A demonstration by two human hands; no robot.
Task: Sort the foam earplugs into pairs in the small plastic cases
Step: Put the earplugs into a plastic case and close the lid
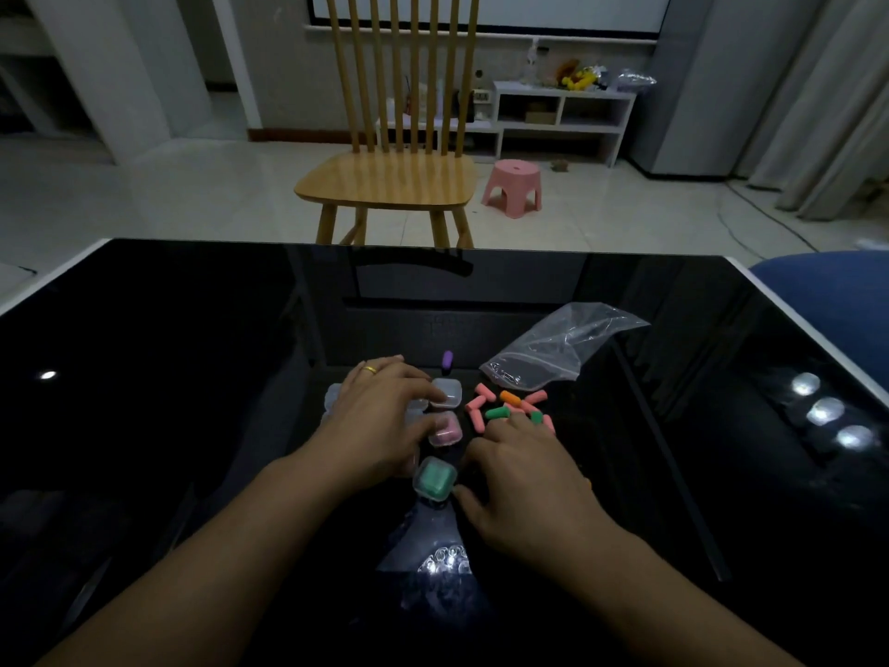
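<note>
Green earplug (498,414) lies just past my right hand (524,479), fingers loose and empty, so I pinch gently while my left hand (380,421) steadies the empty case (447,393) with straight fingertips.

Gloss, clear plastic and matt foam

The black tabletop (192,377) is mirror-glossy; small cases (446,393) are translucent smooth plastic, earplugs (510,398) matt foam, the bag (553,349) crinkled clear film, the upper-centre chair (385,178) varnished wood.

Table (192,377): glossy black, white rim
Loose earplugs (510,406): pink, green, orange
Stray earplug (447,361): purple
Cases (446,393): clear; contents pink (445,428), green (434,479)
Ring (370,370): gold
Bag (553,349): clear
Stool (513,187): pink
</note>
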